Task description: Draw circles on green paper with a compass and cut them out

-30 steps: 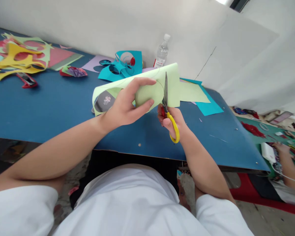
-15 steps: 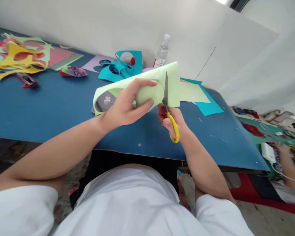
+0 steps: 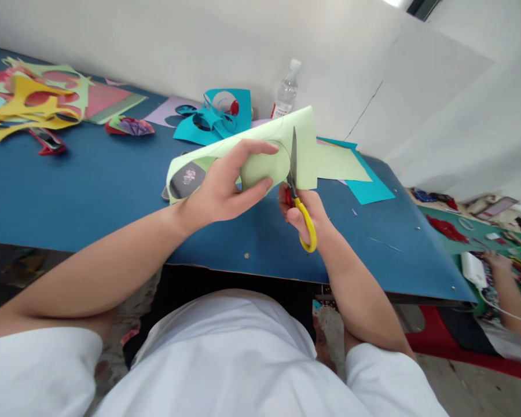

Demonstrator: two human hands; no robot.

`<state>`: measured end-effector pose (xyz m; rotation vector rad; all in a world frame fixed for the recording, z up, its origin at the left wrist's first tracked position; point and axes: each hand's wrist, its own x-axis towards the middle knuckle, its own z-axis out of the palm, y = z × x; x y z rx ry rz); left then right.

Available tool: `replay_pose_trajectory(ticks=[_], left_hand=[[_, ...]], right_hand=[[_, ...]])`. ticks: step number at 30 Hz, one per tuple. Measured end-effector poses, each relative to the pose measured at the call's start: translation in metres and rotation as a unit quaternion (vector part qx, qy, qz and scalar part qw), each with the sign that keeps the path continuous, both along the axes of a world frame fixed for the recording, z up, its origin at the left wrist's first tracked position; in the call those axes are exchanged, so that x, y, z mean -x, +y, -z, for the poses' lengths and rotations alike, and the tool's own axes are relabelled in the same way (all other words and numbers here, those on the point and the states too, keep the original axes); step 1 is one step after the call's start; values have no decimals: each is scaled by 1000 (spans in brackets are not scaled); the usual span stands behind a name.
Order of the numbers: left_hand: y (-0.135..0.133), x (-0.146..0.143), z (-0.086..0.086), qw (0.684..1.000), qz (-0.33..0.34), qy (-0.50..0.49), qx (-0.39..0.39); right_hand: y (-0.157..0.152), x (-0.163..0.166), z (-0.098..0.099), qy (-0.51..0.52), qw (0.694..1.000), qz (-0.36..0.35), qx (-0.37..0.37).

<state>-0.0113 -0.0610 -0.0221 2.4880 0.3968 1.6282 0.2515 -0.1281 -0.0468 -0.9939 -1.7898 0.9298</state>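
My left hand (image 3: 226, 188) is closed around a curled sheet of pale green paper (image 3: 304, 153), held above the blue table (image 3: 91, 185). A pencil curve is drawn on the sheet. My right hand (image 3: 306, 217) grips yellow-handled scissors (image 3: 298, 200); their blades point up and sit in the paper along that curve. Under the paper's left end a dark phone (image 3: 184, 176) lies on the table.
A clear water bottle (image 3: 285, 92) stands by the white wall. Cut teal paper (image 3: 217, 116) lies behind the sheet, flat teal and green sheets (image 3: 364, 182) to the right. Yellow, pink and green scraps (image 3: 39, 98) pile up at far left. Another person's arm (image 3: 510, 289) works at right.
The green sheet has shifted slightly to the right and up in my left hand. The scissors stay almost in place in the paper.
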Motion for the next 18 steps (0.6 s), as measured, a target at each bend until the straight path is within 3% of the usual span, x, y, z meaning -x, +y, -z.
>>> replay_pose_trajectory(ticks=[5, 12, 18], left_hand=[[0, -2, -3, 998, 47, -23, -35], [7, -2, -6, 996, 63, -11, -69], [6, -2, -5, 997, 56, -10, -45]], right_hand=[[-2, 1, -5, 0, 1000, -4, -1], [-6, 2, -17, -14, 1000, -15, -12], [-6, 3, -16, -24, 1000, -3, -21]])
